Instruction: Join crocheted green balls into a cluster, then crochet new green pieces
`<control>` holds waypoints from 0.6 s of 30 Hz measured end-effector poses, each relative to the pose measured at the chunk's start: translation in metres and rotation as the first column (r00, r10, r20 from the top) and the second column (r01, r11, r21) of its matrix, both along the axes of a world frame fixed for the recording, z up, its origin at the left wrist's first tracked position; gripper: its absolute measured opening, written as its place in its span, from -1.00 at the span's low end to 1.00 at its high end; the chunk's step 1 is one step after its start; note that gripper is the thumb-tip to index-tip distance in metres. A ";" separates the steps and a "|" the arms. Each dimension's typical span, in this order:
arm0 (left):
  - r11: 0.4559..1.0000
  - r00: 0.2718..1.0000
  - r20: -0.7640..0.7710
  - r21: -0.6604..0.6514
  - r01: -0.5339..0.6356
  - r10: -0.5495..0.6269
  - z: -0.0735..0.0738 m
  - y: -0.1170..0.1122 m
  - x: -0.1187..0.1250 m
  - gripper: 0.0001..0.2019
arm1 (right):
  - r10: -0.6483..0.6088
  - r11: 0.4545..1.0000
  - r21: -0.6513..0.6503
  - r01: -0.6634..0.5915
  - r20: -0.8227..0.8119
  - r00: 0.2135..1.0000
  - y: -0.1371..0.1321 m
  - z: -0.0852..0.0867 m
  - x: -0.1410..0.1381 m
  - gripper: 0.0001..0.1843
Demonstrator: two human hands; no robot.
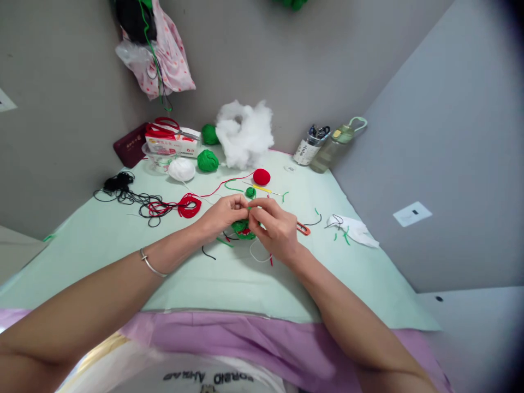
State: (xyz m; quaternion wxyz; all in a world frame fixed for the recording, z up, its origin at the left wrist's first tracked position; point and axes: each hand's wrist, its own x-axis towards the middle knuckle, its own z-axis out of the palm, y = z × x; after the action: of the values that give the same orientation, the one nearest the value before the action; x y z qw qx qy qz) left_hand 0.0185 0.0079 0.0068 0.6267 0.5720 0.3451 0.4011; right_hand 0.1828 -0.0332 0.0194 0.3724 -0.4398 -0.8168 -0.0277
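Observation:
My left hand (228, 214) and my right hand (275, 224) meet over the middle of the table, fingertips almost touching. Both are closed in a pinch, and a bit of green yarn (249, 208) shows between them. Right below the fingers lies a green crocheted piece (244, 233) with red and white on it, partly hidden by my right hand. Just beyond my hands are a small green ball (250, 192) and a crochet hook with a yellow handle (262, 189). An orange tool (303, 228), perhaps a cutter, lies right of my right hand.
At the back are white stuffing (244, 134), a green yarn ball (208, 160), a white yarn ball (182, 169), a red ball (261, 177) and red-handled scissors (164, 129) on a box. Tangled black yarn (118, 183) lies left. A bottle (333, 147) and pen cup (307, 151) stand right.

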 end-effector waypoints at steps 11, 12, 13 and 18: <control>0.831 0.863 -0.209 0.443 -0.336 0.461 0.056 0.049 -0.073 -0.85 | -0.016 0.960 -0.245 -0.138 -0.537 0.844 0.007 0.004 0.003 -0.89; 0.758 0.781 -0.260 0.536 -0.373 0.568 0.066 0.062 -0.090 -0.83 | -0.023 0.951 -0.270 -0.150 -0.546 0.838 0.007 0.004 0.004 -0.89; 0.704 0.706 -0.310 0.607 -0.368 0.637 0.075 0.076 -0.108 -0.78 | -0.029 0.944 -0.289 -0.158 -0.551 0.834 0.007 0.005 0.004 -0.89; 0.744 0.355 -0.669 0.654 -0.139 0.654 0.103 0.147 -0.191 -0.50 | -0.040 0.925 -0.342 -0.167 -0.523 0.851 0.006 0.008 0.001 -0.88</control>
State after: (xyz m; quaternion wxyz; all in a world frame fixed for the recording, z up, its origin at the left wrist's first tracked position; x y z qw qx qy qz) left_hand -0.1728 0.1549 0.1094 0.0690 0.7233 0.6322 0.2690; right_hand 0.1840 -0.0272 0.0272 0.4891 -0.4657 -0.6895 0.2617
